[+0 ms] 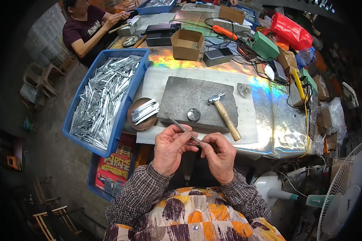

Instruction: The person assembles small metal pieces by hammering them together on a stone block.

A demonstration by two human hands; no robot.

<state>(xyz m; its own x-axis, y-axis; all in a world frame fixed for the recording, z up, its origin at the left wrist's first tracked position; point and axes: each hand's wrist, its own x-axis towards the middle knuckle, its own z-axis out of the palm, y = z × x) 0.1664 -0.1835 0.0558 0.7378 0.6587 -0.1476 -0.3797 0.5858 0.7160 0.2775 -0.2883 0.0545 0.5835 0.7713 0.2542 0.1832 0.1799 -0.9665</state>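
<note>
My left hand (169, 149) is closed round a slim silver metal piece (178, 125), which slants up and left toward the stone block's near edge. At its lower end, my right hand (218, 156) has thumb and forefinger pinched together. What lies between those fingertips is too small to make out. Just beyond both hands is a grey stone block (181, 94). On it rest a small round dark container (194, 115) and a ball-peen hammer (226, 119) with a wooden handle. Left of the block, a round brown bowl (141, 127) holds several similar silver pieces (145, 111).
A blue bin (77, 141) heaped with silver pieces stands at left. Cardboard box (187, 44), grey scale (218, 56), cables and an orange-handled tool (224, 32) lie farther back. White fans (342, 201) stand at lower right. Another person (88, 30) sits at the far left.
</note>
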